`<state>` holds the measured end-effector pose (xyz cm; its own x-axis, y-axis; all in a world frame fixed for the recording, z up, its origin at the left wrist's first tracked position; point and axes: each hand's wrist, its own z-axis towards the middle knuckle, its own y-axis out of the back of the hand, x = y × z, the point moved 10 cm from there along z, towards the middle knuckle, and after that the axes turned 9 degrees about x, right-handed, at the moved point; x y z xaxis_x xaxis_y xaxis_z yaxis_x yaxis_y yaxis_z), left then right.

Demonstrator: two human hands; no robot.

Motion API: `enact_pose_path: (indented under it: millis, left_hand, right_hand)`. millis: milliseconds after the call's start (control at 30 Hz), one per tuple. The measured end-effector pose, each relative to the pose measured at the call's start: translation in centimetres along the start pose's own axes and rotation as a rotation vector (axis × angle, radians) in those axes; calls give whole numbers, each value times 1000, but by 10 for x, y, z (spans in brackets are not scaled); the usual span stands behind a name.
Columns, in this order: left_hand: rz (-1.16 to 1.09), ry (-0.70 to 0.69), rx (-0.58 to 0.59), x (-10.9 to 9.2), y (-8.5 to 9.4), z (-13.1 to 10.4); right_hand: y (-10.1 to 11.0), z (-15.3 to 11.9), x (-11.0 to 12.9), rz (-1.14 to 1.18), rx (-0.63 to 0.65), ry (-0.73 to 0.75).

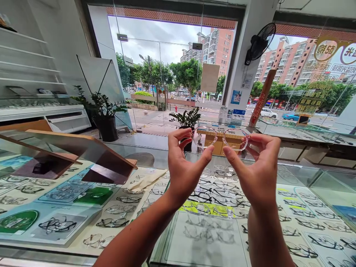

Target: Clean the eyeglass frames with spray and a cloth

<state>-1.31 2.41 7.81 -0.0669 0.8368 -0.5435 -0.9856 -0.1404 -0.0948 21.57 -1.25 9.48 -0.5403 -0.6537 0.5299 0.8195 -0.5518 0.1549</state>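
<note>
A pair of clear-framed eyeglasses (219,138) is held up above the glass display counter, lenses facing the window. My left hand (185,159) pinches the frame at its left end, with the thumb below the left lens. At the other end my right hand (254,159) grips the right side near the hinge, its thumb under the right lens. The temples are hard to make out. Beneath my hands, rows of eyeglasses (204,194) lie inside the glass counter (205,244), some on a yellow-green strip.
Slanted wooden-framed mirrors (108,152) stand on the counter at left, near a beige cloth (147,180). Potted plants (107,128) stand by the window beyond. A wall fan (260,44) hangs on the pillar. More display cases (294,133) run along the right.
</note>
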Motion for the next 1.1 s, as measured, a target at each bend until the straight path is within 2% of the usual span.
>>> enact_pose_path:
  millis: [533, 1100]
  left_hand:
    - [-28, 14, -6, 6, -1, 3]
    - [91, -2, -37, 9, 3, 1]
  right_hand:
    - [-3, -2, 10, -26, -2, 22]
    - [-12, -1, -14, -9, 89, -111]
